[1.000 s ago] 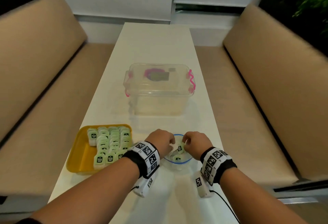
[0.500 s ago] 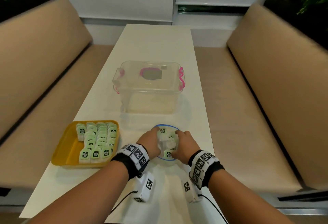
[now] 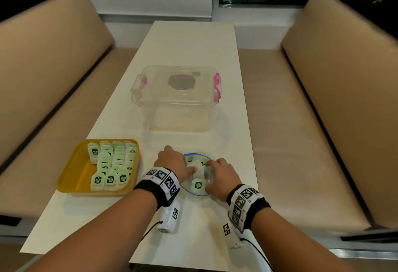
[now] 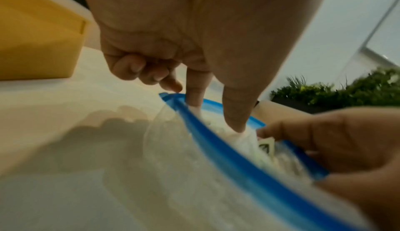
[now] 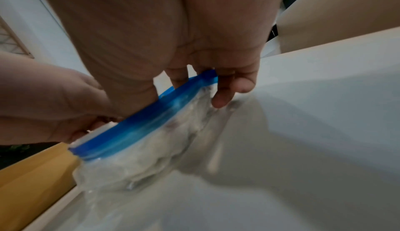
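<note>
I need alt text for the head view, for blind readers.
The left hand pinches a packet inside a clear blue-rimmed bag that the right hand holds by the rim. A yellow tray of packets lies left of it; a clear box with pink latches stands behind.

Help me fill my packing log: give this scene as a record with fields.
Left hand: thumb and forefinger pinch a white sachet inside the bag
Right hand: grips the bag's blue rim
Bag: clear, open, on the table, green-label sachet inside
Tray: yellow, left of bag, rows of sachets
Box: clear, pink latches, lid on, behind bag
</note>
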